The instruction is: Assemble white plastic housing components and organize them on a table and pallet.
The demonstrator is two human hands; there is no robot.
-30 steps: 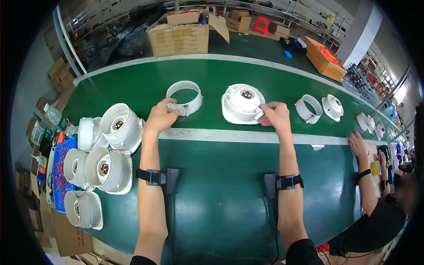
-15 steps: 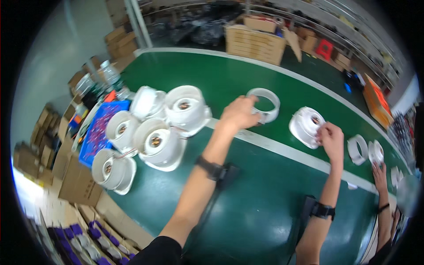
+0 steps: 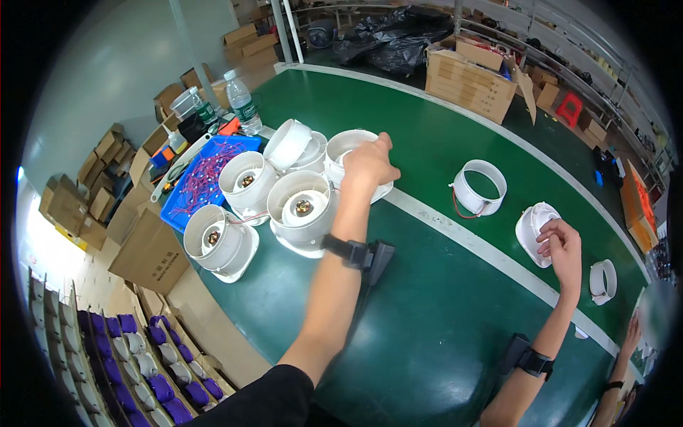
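My left hand (image 3: 371, 165) is curled over the rim of a white round housing (image 3: 341, 148) on a flat base, covering most of its inside. Several like housings stand beside it at the left: one (image 3: 302, 210) in front and another (image 3: 213, 238) nearer me, each with a raised hub and a coppery centre. My right hand (image 3: 562, 248) grips a white base piece (image 3: 532, 231) lying on the green surface, fingers bent over its hub; the fingertips are partly hidden. Between my hands rests a white ring (image 3: 480, 188) with a red wire.
A blue tray (image 3: 186, 192) of thin red wires and plastic bottles (image 3: 242, 107) stand behind the housings. Another white ring (image 3: 602, 282) lies right of my right hand, near another person's arm (image 3: 625, 356). A pale strip (image 3: 455, 231) crosses the green table.
My left hand has left the white ring and moved left onto the round housing. My right hand stays at the base piece, its fingers now lower over it. The view has swung left.
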